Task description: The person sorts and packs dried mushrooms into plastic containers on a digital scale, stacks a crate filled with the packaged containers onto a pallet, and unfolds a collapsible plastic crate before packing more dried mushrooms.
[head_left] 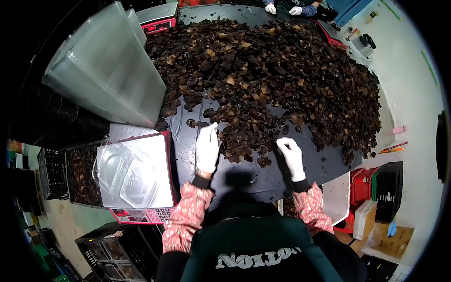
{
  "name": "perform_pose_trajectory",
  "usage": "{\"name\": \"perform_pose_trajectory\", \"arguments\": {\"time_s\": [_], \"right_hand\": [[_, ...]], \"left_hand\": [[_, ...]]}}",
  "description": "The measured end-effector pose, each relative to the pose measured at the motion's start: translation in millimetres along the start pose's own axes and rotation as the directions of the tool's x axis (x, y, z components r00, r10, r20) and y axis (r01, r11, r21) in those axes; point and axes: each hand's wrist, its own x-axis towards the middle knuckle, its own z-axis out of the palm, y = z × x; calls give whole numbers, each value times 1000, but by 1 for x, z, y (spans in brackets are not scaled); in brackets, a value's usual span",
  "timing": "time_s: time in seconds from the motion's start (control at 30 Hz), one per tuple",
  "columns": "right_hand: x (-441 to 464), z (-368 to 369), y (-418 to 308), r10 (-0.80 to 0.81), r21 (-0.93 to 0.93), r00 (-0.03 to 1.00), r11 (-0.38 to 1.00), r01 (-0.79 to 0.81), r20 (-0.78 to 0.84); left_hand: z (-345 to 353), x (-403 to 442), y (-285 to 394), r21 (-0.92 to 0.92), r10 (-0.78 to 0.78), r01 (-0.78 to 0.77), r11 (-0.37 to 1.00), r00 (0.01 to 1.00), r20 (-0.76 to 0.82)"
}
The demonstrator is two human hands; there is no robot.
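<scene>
My left hand (207, 146), in a white glove, is over the dark table cover (185, 141), its fingers drawn together near a few loose dark pieces. My right hand (290, 157), also gloved in white, is curled at the front edge of the large heap of dark brown dried pieces (263, 80). Whether either hand pinches a small piece cannot be made out. Left of my left hand, an open clear plastic container (134, 181) rests on a red and silver scale (159, 164).
Tall stacked clear containers (112, 70) stand at the back left. Across the table are a co-worker's gloved hands (295, 10) and two more scales (159, 23). Black crates (117, 249) are at lower left, a white bin (336, 197) at lower right.
</scene>
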Motion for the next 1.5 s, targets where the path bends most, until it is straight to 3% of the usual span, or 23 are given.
{"name": "perform_pose_trajectory", "arguments": {"time_s": [0.03, 0.1, 0.17, 0.3, 0.37, 0.43, 0.5, 0.57, 0.63, 0.7, 0.73, 0.83, 1.0, 1.03, 1.1, 1.13, 1.17, 1.23, 1.27, 1.3, 1.37, 1.5], "right_hand": [[-9, -11, 5, 22, -8, 999, 1000, -23, -22], [-28, -29, 21, 76, -8, 995, 997, -77, -71], [-46, -38, 33, 103, -14, 985, 994, -106, -135], [-73, -31, 47, 284, 272, 954, 929, -249, -97], [-79, -23, 39, 287, 191, 955, 944, -269, -75], [-75, -13, 28, 226, 140, 973, 966, -219, -38], [-66, -3, 16, 144, 47, 990, 989, -143, -13], [-55, 10, 7, -260, -116, 961, 956, 270, 93], [-40, 28, -15, -549, -134, 833, 822, 553, 71], [-37, 45, -35, -208, 121, 970, 974, 194, 122], [-36, 52, -44, -17, 447, 985, 892, -62, 172], [-38, 59, -58, -1, 583, 959, 795, -170, 282], [-54, 29, -40, 181, 616, 969, 748, -247, 169], [-59, 17, -31, 196, 608, 971, 756, -241, 140], [-75, -10, -17, 297, 546, 951, 785, -295, 86], [-84, -20, -12, 332, 553, 942, 775, -305, 53], [-93, -31, -7, 361, 544, 932, 777, -317, 29], [-111, -49, 8, 411, 529, 911, 777, -341, -16], [-120, -55, 14, 429, 534, 902, 775, -338, -52], [-128, -60, 17, 447, 540, 890, 773, -333, -90], [-140, -64, 24, 468, 549, 873, 770, -326, -138], [-154, -59, 26, 520, 646, 841, 695, -315, -149]], "left_hand": [[11, 18, -9, 75, 107, -104, 992, 994, -32], [29, 44, -16, 312, 169, -161, 936, 986, 3], [46, 62, -21, 614, 123, -182, 768, 983, 136], [49, 80, -18, 668, 140, -259, 698, 964, 227], [40, 80, -16, 586, 137, -216, 781, 975, 177], [29, 80, -18, 333, 63, -88, 939, 995, 83], [19, 70, -9, -47, -299, 307, 950, 945, 133], [9, 54, 17, -259, -403, 442, 859, 895, 190], [4, 35, 30, -401, -399, 467, 788, 884, 244], [1, 15, 42, -451, -432, 526, 721, 850, 301], [2, 5, 49, -456, -419, 516, 725, 856, 302], [11, -32, 69, -443, -365, 502, 743, 859, 360], [9, -50, 82, -429, -341, 634, 644, 739, 581], [7, -44, 70, -457, -317, 558, 693, 805, 502], [7, -17, 39, -214, -274, 345, 914, 913, 302], [8, -2, 14, 30, -62, 58, 998, 980, 187], [11, 13, -4, 298, 181, -214, 931, 975, 132], [18, 35, -2, 593, 150, -245, 767, 967, 206], [23, 46, -5, 663, 251, -362, 655, 932, 261], [25, 51, -7, 677, 212, -410, 611, 909, 358], [34, 61, -8, 756, 198, -442, 483, 896, 398], [40, 71, -11, 762, 173, -500, 411, 864, 474]]}}
